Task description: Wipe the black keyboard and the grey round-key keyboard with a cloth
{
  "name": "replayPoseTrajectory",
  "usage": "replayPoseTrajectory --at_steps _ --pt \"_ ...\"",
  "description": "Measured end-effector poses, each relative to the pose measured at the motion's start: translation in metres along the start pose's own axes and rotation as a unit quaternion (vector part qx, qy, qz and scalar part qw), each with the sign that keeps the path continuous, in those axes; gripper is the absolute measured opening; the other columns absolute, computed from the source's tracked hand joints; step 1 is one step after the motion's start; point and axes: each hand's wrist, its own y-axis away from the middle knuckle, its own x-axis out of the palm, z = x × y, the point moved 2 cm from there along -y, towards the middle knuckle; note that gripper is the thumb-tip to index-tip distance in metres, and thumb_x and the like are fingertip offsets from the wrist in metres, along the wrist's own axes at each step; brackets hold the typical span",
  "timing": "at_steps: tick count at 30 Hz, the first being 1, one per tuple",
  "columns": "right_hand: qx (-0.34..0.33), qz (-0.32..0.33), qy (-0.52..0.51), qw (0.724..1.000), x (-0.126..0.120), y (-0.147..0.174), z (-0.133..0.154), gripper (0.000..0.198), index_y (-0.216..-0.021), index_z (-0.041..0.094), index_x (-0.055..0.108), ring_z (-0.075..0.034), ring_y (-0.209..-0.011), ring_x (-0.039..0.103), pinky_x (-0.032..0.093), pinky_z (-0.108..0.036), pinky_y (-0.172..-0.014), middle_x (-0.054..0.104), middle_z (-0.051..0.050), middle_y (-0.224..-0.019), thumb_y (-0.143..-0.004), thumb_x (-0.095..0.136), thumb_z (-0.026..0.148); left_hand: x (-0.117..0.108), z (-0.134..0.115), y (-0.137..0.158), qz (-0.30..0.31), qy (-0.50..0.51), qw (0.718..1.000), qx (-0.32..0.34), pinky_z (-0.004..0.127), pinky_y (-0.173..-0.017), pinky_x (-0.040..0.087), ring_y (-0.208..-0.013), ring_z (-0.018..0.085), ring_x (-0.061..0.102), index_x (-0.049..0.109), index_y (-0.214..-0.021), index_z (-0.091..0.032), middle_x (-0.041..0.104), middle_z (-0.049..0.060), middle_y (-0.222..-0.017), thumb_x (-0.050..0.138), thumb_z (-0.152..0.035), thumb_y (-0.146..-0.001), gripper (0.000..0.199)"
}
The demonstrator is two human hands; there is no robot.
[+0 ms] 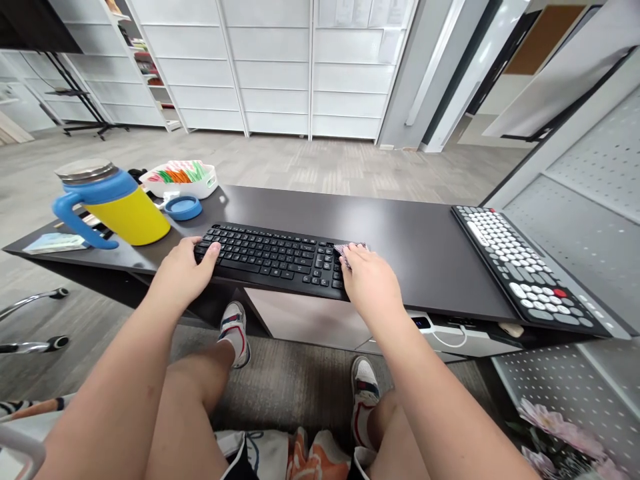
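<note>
A black keyboard [270, 257] lies near the front edge of the dark desk, slightly slanted. Its left end is gripped by my left hand [186, 268], thumb on top and the other fingers around the far side. Over the number-pad end, my right hand [369, 277] presses a small patterned cloth [345, 249] with its fingers together. Most of the cloth is hidden under those fingers, and the right end of the keyboard is partly covered by the hand.
A blue and yellow mug [127, 210], a round blue lid [183, 208] and a white basket [205, 181] of colourful items stand left on the desk [410, 233]. A black keyboard with round white keys [520, 263] lies at the right, beside a pegboard panel [590, 173].
</note>
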Motion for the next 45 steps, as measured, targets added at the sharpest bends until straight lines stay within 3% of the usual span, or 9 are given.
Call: replayPoseTrajectory --at_steps 7,13,24,28,31,35,38,42,45 --pt "-0.019 0.009 -0.017 1.0 -0.001 -0.003 0.007 0.042 -0.139 0.018 0.07 -0.033 -0.142 0.06 0.046 -0.057 -0.119 0.066 -0.013 -0.149 -0.111 0.04 0.027 0.001 -0.011 0.019 0.031 -0.06 0.996 0.053 0.057 -0.114 0.042 -0.139 0.046 0.055 0.047 -0.155 -0.012 0.061 0.028 -0.144 0.044 -0.08 -0.094 0.091" --pt "-0.025 -0.027 -0.01 0.999 0.003 -0.006 0.01 0.041 -0.132 0.018 0.075 -0.028 -0.135 0.066 0.051 -0.048 -0.116 0.074 -0.011 -0.138 -0.11 0.041 0.025 0.003 -0.022 0.032 0.065 -0.139 0.984 0.089 0.061 -0.108 0.045 -0.131 0.053 0.055 0.036 -0.166 -0.015 0.061 0.027 -0.141 0.062 -0.091 -0.075 0.122" --pt "-0.043 -0.052 -0.04 0.997 0.011 0.004 0.031 0.04 -0.131 0.018 0.073 -0.029 -0.133 0.067 0.047 -0.047 -0.117 0.076 -0.013 -0.133 -0.111 0.039 0.026 0.013 -0.017 0.045 0.04 -0.203 0.97 0.128 0.058 -0.102 0.047 -0.12 0.052 0.058 0.033 -0.168 -0.014 0.058 0.028 -0.141 0.054 -0.095 -0.077 0.124" --pt "0.025 -0.029 -0.044 0.998 0.001 -0.002 0.034 0.039 -0.123 0.02 0.074 -0.03 -0.102 0.076 0.054 -0.039 -0.09 0.081 -0.013 -0.11 -0.111 0.038 0.031 0.016 -0.019 0.048 0.03 -0.199 0.971 0.128 0.057 -0.102 0.047 -0.119 0.051 0.058 0.034 -0.167 -0.012 0.058 0.028 -0.142 0.054 -0.095 -0.077 0.125" --pt "0.098 -0.036 -0.044 0.994 -0.017 -0.011 0.019 0.04 -0.117 0.023 0.076 -0.026 -0.074 0.07 0.045 -0.034 -0.07 0.078 -0.01 -0.086 -0.11 0.041 0.042 0.016 -0.021 0.05 0.029 -0.193 0.974 0.116 0.057 -0.101 0.047 -0.118 0.052 0.058 0.036 -0.166 -0.01 0.058 0.029 -0.142 0.055 -0.097 -0.074 0.128" --pt "0.181 -0.11 -0.02 0.977 -0.042 -0.021 -0.008 0.042 -0.116 0.022 0.077 -0.027 -0.072 0.064 0.04 -0.035 -0.068 0.076 -0.012 -0.085 -0.108 0.045 0.046 0.014 -0.03 0.057 0.036 -0.2 0.974 0.099 0.056 -0.099 0.049 -0.116 0.051 0.06 0.038 -0.164 -0.011 0.062 0.028 -0.136 0.056 -0.098 -0.074 0.127" --pt "0.187 -0.126 0.009 0.974 -0.044 -0.025 -0.013 0.04 -0.116 0.021 0.077 -0.028 -0.076 0.065 0.041 -0.036 -0.07 0.077 -0.013 -0.09 -0.107 0.046 0.044 0.015 -0.042 0.066 0.03 -0.202 0.973 0.104 0.055 -0.096 0.05 -0.115 0.05 0.061 0.04 -0.163 -0.01 0.063 0.028 -0.131 0.055 -0.098 -0.074 0.127" --pt "0.131 -0.033 0.047 0.99 -0.025 -0.033 0.003 0.037 -0.106 0.02 0.08 -0.029 -0.083 0.07 0.045 -0.038 -0.073 0.079 -0.015 -0.098 -0.107 0.047 0.037 0.021 -0.061 0.081 0.01 -0.216 0.968 0.125 0.052 -0.091 0.051 -0.11 0.048 0.062 0.043 -0.161 -0.009 0.064 0.028 -0.125 0.049 -0.098 -0.078 0.122" --pt "0.128 0.025 0.075 0.989 -0.015 -0.04 0.007 0.04 -0.1 0.018 0.08 -0.032 -0.085 0.072 0.048 -0.04 -0.075 0.079 -0.018 -0.098 -0.107 0.045 0.035 0.025 -0.074 0.09 0.006 -0.229 0.964 0.135 0.052 -0.09 0.05 -0.106 0.047 0.063 0.046 -0.16 -0.008 0.065 0.028 -0.121 0.048 -0.094 -0.083 0.116"
